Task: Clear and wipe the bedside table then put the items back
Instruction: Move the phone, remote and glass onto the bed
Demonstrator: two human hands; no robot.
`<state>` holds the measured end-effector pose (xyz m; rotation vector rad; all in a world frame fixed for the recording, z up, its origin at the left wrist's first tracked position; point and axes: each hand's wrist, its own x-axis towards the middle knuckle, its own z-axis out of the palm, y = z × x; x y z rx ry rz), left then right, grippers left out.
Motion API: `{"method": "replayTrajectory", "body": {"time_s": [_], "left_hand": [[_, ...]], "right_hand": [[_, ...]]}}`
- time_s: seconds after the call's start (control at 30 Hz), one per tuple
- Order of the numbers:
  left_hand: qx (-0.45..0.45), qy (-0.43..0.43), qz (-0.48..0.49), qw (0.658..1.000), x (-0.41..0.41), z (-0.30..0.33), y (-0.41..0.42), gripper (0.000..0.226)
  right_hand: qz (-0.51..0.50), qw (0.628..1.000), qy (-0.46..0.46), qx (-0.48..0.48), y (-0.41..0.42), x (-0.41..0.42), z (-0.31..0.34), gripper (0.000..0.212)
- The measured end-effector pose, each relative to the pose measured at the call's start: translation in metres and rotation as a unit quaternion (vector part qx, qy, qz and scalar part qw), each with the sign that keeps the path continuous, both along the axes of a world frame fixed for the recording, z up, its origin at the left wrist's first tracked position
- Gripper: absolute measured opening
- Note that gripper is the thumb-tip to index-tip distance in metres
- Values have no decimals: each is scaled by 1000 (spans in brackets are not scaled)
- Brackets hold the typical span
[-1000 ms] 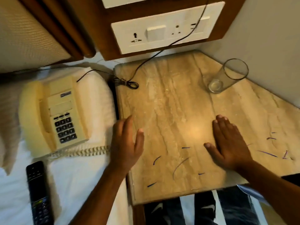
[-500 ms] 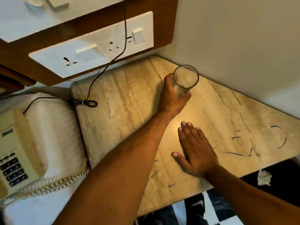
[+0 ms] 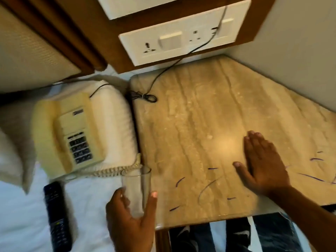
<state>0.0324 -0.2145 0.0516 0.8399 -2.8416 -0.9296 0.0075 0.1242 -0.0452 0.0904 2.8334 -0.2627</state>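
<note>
The bedside table (image 3: 200, 115) has a beige marble top marked with short purple strokes and bits of thread near its front. My left hand (image 3: 131, 217) grips a clear drinking glass (image 3: 136, 186) upright, held over the bed's white sheet just off the table's front left corner. My right hand (image 3: 261, 164) lies flat, palm down, fingers together, on the table's front right part. A cream telephone (image 3: 67, 135) rests on a white pillow on the bed. A black remote (image 3: 57, 215) lies on the sheet in front of it.
A black cable (image 3: 145, 96) runs from the wall socket panel (image 3: 183, 35) down to a coil at the table's back left corner. The phone's coiled cord (image 3: 116, 170) trails toward the glass. A grey wall bounds the table on the right. My legs show below the table's front edge.
My left hand has lifted the glass from the table's back right and carried it left and toward me, over the bed's edge. My right hand stays flat on the table.
</note>
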Motion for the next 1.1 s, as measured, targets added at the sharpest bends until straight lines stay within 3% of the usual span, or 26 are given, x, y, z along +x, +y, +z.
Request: {"method": "replayTrajectory", "body": {"time_s": [0.17,0.27,0.37,0.5,0.6,0.67,0.73,0.83,0.93,1.03,1.1], "left_hand": [[-90,-95,100,986,21,5,-81,99],[-121,-134,122,976,17,3,-109,82],[-157,-137,97,973,3,0,-124,75],[-191,-130,70,970,-6,-4,-131,78],[-204,-131,88,966,-9,-2,-126,90],[-218,-88,94,968,-8,3,-115,99],[-238,3,28,971,-5,7,-92,92],[-211,84,-201,953,-1,-6,-33,69],[-148,35,-398,905,-4,-50,45,72],[-176,-54,-456,871,-13,-93,59,88],[-189,-69,-476,856,-21,-103,45,95]], "right_hand": [[1,1000,9,11,-45,-9,8,90],[8,1000,27,-13,-106,-18,2,91],[-28,999,33,-5,-133,-20,-1,93],[-3,999,32,7,-124,-18,0,91],[-9,999,30,9,-126,-21,1,91],[-10,999,29,12,-125,-19,-2,90],[-12,999,28,13,-122,-18,-5,89],[-8,999,31,5,-119,-20,-5,84],[-26,999,27,-4,-97,-14,-7,78],[-25,999,34,-23,-102,-14,-9,73],[-14,998,46,-39,-115,-21,-8,73]]}}
